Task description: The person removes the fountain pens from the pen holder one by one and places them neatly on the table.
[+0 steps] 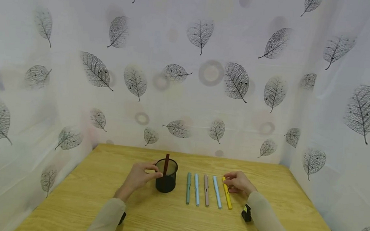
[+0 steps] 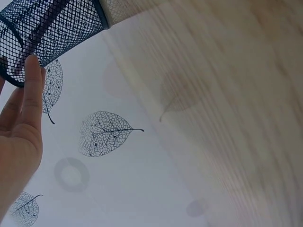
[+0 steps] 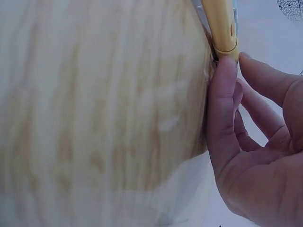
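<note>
My left hand [image 1: 139, 176] is at the black mesh pen holder [image 1: 165, 184], thumb and fingers pinching its rim. The left wrist view shows a finger along the outside of the mesh holder [image 2: 71, 33]. A dark red pen [image 1: 167, 160] stands in the holder, its top above the rim. On the right, my right hand [image 1: 239, 182] pinches the far end of a yellow pen [image 1: 227, 194] that lies on the table. In the right wrist view, thumb and forefinger meet at the end of the yellow pen [image 3: 221, 26]; the other fingers are bent behind.
Left of the yellow pen lie a light blue pen [image 1: 217, 193], a mauve pen [image 1: 206, 191], another light blue pen [image 1: 197, 190] and a green pen [image 1: 188, 189], roughly parallel. Leaf-patterned curtains [image 1: 185, 105] enclose the wooden table [image 1: 164, 221] at the back and sides.
</note>
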A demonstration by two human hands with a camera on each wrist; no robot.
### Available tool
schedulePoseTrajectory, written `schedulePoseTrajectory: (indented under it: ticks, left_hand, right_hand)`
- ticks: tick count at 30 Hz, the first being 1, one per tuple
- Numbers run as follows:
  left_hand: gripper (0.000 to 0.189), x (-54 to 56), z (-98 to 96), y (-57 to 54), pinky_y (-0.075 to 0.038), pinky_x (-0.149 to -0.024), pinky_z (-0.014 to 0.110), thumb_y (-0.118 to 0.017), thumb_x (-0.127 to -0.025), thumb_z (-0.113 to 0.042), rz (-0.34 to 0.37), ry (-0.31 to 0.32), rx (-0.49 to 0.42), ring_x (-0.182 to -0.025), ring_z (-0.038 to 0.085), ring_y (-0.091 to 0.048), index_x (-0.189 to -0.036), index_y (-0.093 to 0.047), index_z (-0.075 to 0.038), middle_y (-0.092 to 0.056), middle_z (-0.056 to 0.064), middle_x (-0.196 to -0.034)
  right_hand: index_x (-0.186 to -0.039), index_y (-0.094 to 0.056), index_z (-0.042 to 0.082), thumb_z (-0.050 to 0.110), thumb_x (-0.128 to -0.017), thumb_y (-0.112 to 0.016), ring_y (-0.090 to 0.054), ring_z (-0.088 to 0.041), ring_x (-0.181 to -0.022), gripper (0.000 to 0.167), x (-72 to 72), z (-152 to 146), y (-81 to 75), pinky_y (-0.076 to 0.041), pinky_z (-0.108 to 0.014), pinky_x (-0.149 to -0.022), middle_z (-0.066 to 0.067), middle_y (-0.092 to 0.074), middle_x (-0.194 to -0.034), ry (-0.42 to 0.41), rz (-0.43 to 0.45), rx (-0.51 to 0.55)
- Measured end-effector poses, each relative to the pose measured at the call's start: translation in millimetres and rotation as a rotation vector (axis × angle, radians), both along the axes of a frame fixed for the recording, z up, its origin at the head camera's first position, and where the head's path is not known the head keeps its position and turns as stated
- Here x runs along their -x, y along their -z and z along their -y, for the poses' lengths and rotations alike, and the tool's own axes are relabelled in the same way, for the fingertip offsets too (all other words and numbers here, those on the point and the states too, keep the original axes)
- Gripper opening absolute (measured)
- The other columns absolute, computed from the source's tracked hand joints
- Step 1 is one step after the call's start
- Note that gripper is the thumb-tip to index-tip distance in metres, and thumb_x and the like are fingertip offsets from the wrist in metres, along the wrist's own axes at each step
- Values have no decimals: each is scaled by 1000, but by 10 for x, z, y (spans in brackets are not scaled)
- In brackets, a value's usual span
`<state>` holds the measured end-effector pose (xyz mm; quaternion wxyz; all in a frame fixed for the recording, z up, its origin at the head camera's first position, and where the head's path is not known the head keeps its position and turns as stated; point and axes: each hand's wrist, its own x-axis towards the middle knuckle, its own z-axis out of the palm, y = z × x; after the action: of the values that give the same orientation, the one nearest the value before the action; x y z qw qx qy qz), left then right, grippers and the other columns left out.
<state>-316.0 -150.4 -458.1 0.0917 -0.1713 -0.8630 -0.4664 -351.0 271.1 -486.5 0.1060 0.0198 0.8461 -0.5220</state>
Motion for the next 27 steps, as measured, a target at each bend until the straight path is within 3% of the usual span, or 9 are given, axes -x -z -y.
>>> schedulePoseTrajectory:
  ticks: [3, 7, 10, 16, 20, 27]
  left_hand:
    - [15, 12, 8, 7, -56, -57, 21, -81, -78, -38, -7, 0, 7, -82, 18, -74, -79, -75, -24, -60, 14, -135]
    - [14, 19, 10, 13, -57, -59, 20, -81, -78, -37, -12, 0, -1, -96, 30, -72, -78, -75, -25, -61, 13, -135]
    - [13, 18, 7, 11, -57, -60, 19, -82, -77, -36, -7, 0, -8, -103, 36, -70, -77, -75, -25, -61, 13, -134]
    - [13, 1, 0, 2, -57, -61, 19, -82, -77, -36, -11, -5, -14, -110, 35, -67, -76, -75, -26, -62, 13, -134]
    - [13, 4, 5, 9, -57, -62, 18, -82, -77, -36, -22, -7, -12, -115, 35, -65, -76, -74, -26, -62, 13, -133]
    - [14, 10, 8, 19, -57, -62, 19, -83, -76, -37, -18, -14, -15, -117, 35, -63, -75, -74, -27, -63, 13, -132]
  right_hand:
    - [-131, -56, -6, 9, -93, -66, -60, -12, -67, 42, 6, -4, 1, -60, -28, -61, -11, -65, -99, 0, 9, 15]
    - [-131, -55, -7, 11, -95, -63, -60, -13, -69, 40, 14, -12, -1, -60, -28, -62, -9, -62, -93, 3, 19, 43]
    - [-130, -54, -8, 11, -96, -62, -60, -13, -71, 41, 11, -27, -6, -60, -28, -63, -9, -63, -95, -5, 11, 57]
    - [-129, -56, -7, 14, -96, -63, -61, -15, -71, 40, 21, -55, -24, -58, -30, -62, -13, -66, -102, 15, -12, 82]
    - [-130, -56, -7, 16, -97, -62, -60, -14, -74, 41, 39, -40, -58, -55, -29, -64, -16, -66, -110, 1, -65, 81]
    - [-131, -56, -5, 17, -98, -62, -61, -14, -78, 40, 57, 71, -103, -58, -26, -67, -24, -62, -118, -1, -137, 146]
